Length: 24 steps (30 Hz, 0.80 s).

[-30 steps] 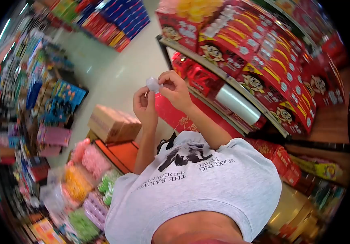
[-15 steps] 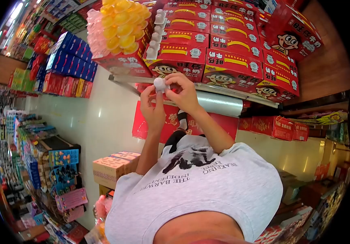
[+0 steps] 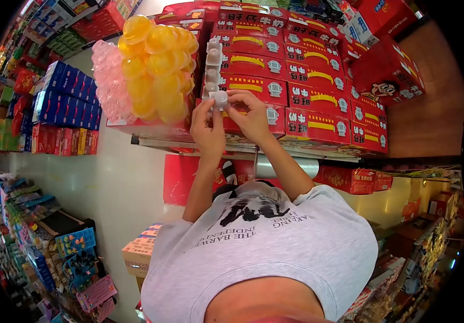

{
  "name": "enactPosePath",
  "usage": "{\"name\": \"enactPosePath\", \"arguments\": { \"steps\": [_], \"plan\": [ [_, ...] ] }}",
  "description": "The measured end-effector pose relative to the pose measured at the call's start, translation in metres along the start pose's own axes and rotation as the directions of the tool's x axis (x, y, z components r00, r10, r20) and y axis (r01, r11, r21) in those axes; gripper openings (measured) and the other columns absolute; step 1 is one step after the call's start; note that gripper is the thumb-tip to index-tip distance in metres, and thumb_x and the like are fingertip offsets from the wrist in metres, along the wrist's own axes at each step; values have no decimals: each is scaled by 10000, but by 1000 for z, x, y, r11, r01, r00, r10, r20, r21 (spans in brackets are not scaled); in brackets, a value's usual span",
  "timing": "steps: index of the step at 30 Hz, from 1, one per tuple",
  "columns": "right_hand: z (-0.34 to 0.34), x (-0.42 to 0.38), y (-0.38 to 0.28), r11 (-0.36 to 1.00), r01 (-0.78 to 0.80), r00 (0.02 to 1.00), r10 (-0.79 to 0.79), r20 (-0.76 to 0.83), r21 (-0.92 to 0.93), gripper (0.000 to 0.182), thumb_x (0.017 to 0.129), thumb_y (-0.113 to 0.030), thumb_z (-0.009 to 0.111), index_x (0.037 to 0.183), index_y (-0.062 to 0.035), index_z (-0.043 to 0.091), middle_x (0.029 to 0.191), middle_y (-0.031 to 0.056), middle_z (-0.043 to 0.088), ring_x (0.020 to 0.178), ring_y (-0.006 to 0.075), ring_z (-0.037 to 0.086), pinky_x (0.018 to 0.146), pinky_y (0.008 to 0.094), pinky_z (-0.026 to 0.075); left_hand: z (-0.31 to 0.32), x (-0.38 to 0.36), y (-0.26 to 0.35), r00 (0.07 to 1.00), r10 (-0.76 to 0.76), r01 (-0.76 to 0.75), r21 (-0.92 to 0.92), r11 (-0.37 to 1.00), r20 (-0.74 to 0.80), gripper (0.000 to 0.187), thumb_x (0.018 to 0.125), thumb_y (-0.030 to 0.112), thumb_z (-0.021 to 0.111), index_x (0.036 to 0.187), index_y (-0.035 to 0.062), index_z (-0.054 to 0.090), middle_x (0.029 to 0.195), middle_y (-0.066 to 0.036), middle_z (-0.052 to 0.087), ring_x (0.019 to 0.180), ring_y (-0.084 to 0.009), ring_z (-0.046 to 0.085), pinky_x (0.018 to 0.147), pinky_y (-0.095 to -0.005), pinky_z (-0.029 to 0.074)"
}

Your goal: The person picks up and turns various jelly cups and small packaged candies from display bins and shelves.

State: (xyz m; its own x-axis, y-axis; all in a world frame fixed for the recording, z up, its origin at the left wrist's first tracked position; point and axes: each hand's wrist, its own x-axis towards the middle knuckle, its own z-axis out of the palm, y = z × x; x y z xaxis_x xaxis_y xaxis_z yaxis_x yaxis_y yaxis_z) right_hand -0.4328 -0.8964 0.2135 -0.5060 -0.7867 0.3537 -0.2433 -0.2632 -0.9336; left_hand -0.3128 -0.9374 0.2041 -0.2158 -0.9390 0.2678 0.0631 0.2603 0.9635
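Note:
My left hand [image 3: 208, 128] and my right hand [image 3: 249, 116] meet over the front of the red milk cartons [image 3: 254, 91]. Between their closed fingertips they pinch a small pale round capsule [image 3: 221, 99], pinched from both sides; its exact kind is hard to make out. Just beyond it lies a narrow strip of whitish, translucent domed cups [image 3: 213, 64], running away from me along the cartons. To the left of the strip is a pile of shiny yellow balls [image 3: 159, 70], with pink bumpy balls [image 3: 112, 83] beside it.
One milk carton [image 3: 387, 72] stands on the stack's right side. Below the shelf edge [image 3: 318, 152] hangs a silvery roll [image 3: 288, 167]. Blue boxes [image 3: 67, 94] are stacked across the aisle floor [image 3: 127, 177]. A cardboard box [image 3: 139, 253] stands at lower left.
Both hands, still pinching the capsule, have moved forward from in front of the shelf edge to over the cartons, close to the strip of cups. The view has shifted too.

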Motion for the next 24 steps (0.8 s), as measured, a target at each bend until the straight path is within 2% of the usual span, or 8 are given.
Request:
{"name": "enactPosePath", "arguments": {
  "steps": [4, 7, 11, 13, 14, 17, 19, 24],
  "plan": [
    [5, 30, 18, 999, -35, 999, 35, -30, 3, 193, 796, 26, 695, 986, 12, 661, 1128, 115, 661, 942, 170, 665, 802, 281, 546, 16, 23, 5, 999, -18, 16, 71, 997, 32, 364, 921, 47, 599, 1280, -5, 571, 1306, -165, 543, 1078, -234, 601, 863, -307, 505],
    [10, 48, 29, 998, 11, 999, -13, -30, -59, 204, 802, 19, 704, 1001, 19, 654, 1133, 119, 661, 915, 169, 666, 785, 283, 556, 23, 33, -6, 993, -33, 24, 78, 997, 113, 540, 966, 173, 546, 1435, -34, 374, 1453, -199, 389, 1291, -328, 458, 1035, -390, 412],
    [17, 63, 54, 999, -17, 999, 19, -44, 29, 204, 809, 21, 708, 1006, 20, 651, 1126, 119, 662, 893, 167, 668, 762, 279, 558, 30, 47, -16, 991, -8, -8, 120, 993, 136, 560, 971, 102, 535, 1459, -50, 308, 1489, -166, 303, 1214, -230, 529, 932, -310, 497],
    [19, 68, 59, 998, -35, 998, 38, -54, 43, 205, 809, 30, 704, 1006, 20, 650, 1125, 119, 662, 888, 163, 666, 756, 276, 556, 30, 56, -4, 969, -160, 144, 97, 985, 189, 660, 963, 243, 562, 1473, -58, 270, 1484, -230, 323, 1257, -342, 491, 990, -374, 447],
    [20, 70, 61, 997, -49, 997, 52, -61, 58, 206, 809, 39, 701, 1007, 19, 649, 1123, 119, 661, 884, 158, 664, 750, 273, 555, 29, 61, 2, 968, -163, 147, 99, 984, 189, 660, 963, 243, 562, 1473, -58, 270, 1484, -230, 323, 1257, -342, 491, 990, -374, 447],
    [21, 75, 68, 999, -32, 997, 34, -66, 24, 214, 803, 47, 702, 1008, 20, 645, 1117, 118, 660, 869, 145, 659, 736, 264, 550, 28, 73, 4, 935, -254, 227, 133, 965, 249, 676, 952, 234, 587, 1467, -71, 272, 1483, -240, 318, 1158, -293, 560, 884, -331, 500],
    [23, 77, 69, 1000, -28, 996, 29, -88, 9, 211, 802, 46, 704, 1003, 21, 645, 1112, 117, 660, 857, 139, 655, 725, 261, 547, 30, 79, -7, 927, -271, 269, 46, 962, 260, 683, 933, 200, 618, 1466, -63, 281, 1478, -231, 327, 1054, -233, 593, 774, -278, 518],
    [21, 75, 77, 997, -72, 992, 70, -103, -16, 209, 795, 39, 717, 992, 25, 650, 1105, 116, 659, 825, 121, 644, 693, 253, 535, 29, 84, -9, 902, -338, 345, 24, 938, 269, 677, 921, 166, 637, 1462, -58, 297, 1467, -216, 339, 940, -180, 598, 730, -249, 509]
  ]
}}
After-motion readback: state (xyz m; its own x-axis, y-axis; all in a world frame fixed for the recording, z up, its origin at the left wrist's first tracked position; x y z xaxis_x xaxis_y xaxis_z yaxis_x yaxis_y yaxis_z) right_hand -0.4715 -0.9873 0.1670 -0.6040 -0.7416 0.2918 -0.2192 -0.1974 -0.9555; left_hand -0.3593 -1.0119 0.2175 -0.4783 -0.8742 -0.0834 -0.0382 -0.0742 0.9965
